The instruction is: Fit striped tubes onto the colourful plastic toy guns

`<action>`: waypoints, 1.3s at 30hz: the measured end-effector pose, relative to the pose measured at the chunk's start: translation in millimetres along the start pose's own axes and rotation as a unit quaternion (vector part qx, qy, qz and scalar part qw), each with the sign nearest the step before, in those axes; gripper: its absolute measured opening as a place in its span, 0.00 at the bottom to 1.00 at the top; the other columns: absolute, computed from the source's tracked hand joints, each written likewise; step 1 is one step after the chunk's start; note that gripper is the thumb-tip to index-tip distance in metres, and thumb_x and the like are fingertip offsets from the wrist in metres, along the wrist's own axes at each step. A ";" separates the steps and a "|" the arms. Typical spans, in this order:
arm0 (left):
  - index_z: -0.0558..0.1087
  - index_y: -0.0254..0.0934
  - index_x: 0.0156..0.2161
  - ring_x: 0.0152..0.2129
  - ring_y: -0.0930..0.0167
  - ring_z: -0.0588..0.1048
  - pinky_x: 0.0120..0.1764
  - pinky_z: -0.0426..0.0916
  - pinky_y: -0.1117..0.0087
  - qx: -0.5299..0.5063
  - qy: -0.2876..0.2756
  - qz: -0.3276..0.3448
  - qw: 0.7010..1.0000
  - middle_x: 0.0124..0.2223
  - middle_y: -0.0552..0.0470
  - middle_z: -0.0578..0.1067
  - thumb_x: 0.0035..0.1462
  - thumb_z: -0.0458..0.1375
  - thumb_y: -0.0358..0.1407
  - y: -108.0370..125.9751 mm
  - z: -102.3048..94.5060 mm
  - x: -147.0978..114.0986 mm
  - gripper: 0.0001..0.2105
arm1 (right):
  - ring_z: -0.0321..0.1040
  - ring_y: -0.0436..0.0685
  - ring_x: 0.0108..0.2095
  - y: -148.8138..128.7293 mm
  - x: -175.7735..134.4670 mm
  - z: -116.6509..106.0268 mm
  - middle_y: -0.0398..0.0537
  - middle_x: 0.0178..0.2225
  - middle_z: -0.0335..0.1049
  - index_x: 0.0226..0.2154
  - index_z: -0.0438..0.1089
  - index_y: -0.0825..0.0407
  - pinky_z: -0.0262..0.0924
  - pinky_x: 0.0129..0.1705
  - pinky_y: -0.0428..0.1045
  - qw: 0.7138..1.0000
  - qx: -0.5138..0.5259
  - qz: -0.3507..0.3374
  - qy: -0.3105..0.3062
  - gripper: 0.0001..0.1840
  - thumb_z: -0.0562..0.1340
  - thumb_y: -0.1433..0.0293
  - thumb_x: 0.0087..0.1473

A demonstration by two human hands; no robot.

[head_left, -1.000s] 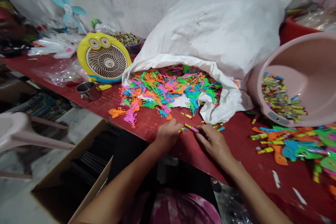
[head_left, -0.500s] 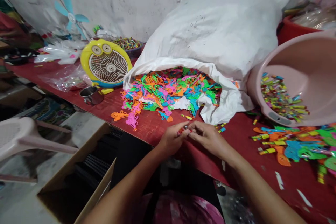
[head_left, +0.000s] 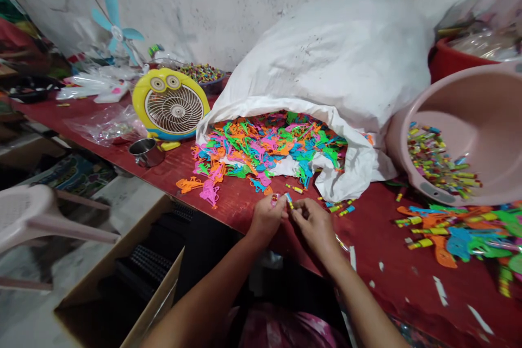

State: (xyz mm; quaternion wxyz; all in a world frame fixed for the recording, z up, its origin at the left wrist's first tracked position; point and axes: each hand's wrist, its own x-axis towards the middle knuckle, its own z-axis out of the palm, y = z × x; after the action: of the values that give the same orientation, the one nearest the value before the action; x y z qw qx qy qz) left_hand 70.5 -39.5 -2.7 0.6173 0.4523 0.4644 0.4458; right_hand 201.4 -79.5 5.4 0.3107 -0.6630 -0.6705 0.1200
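My right hand pinches a small tube with a blue and yellow wrap between thumb and fingers. Close beside it, my left hand is closed, its thumb near the tube; something small and pinkish-red shows at its fingertips, too small to make out. Both hands are over the front edge of the red table. Just beyond them lies a loose yellow tube. Colourful flat plastic pieces spill from the mouth of a big white sack.
At right, a pink tub lies tipped, with tubes inside; plastic pieces with tubes lie before it. A yellow fan and metal mug stand left. Below are an open carton and plastic stool. Someone sits far left.
My hands were close together over something small; now they are slightly apart, with the blue and yellow tube showing upright between them. The view has shifted slightly.
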 end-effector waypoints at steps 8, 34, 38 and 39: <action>0.67 0.34 0.34 0.16 0.75 0.67 0.22 0.62 0.75 -0.091 0.052 -0.040 0.994 0.24 0.55 0.70 0.52 0.62 0.48 10.3 7.4 8.9 0.17 | 0.65 0.57 0.35 0.1 24.5 -14.5 0.50 0.36 0.66 0.40 0.68 0.52 0.56 0.35 0.49 0.996 -0.082 -0.024 0.012 0.07 0.56 0.70 0.61; 0.71 0.37 0.52 0.43 0.63 0.73 0.47 0.66 0.64 0.225 -0.129 0.204 0.944 0.47 0.44 0.76 0.60 0.53 0.32 -1.3 52.7 12.4 0.15 | 0.64 0.51 0.27 49.1 12.4 -55.9 0.43 0.27 0.69 0.34 0.68 0.53 0.58 0.30 0.45 0.984 0.169 0.062 -0.010 0.09 0.55 0.68 0.52; 0.68 0.34 0.53 0.21 0.74 0.67 0.27 0.63 0.74 0.057 -0.101 0.045 0.992 0.28 0.54 0.71 0.58 0.56 0.37 -0.6 53.6 11.4 0.18 | 0.67 0.54 0.32 49.8 -18.2 -96.4 0.47 0.32 0.71 0.37 0.70 0.52 0.58 0.34 0.47 0.994 0.078 0.075 0.004 0.10 0.58 0.64 0.56; 0.68 0.33 0.52 0.18 0.76 0.64 0.25 0.60 0.75 0.020 -0.099 0.011 0.995 0.26 0.57 0.68 0.55 0.59 0.37 0.3 52.6 10.1 0.20 | 0.67 0.55 0.33 49.0 -27.2 -102.5 0.48 0.33 0.71 0.36 0.70 0.51 0.58 0.35 0.47 0.997 0.033 0.071 -0.013 0.09 0.58 0.64 0.56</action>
State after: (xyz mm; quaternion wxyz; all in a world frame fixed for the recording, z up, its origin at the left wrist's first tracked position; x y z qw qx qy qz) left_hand 123.5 -37.2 4.3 0.6460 0.5120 0.4047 0.3960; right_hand 298.4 -127.0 50.0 0.3145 -0.6967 -0.6211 0.1728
